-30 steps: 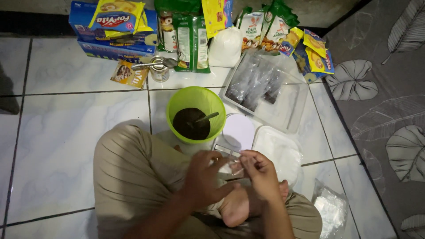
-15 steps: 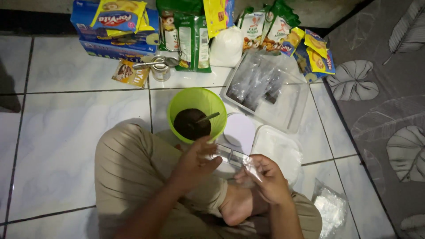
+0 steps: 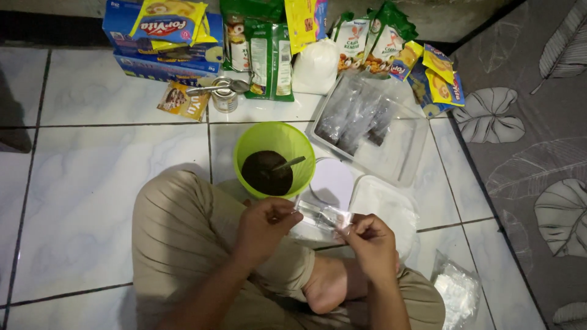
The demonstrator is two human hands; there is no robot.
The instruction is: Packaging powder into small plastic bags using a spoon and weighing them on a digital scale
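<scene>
White marbled floor tiles fill the view, with a grey leaf-patterned mat at three o'clock. Snack packets and boxes line the twelve o'clock edge. A clear plastic tray of dark filled pouches sits at one o'clock, beside a green bowl of dark powder. Near centre, the left hand and right hand pinch opposite ends of a small clear plastic bag, fingers closed narrowly on it.

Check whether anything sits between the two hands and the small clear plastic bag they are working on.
Nothing visible does. The left hand and right hand both pinch the small clear plastic bag directly, stretched between them above the lap, just in front of the green bowl.
</scene>
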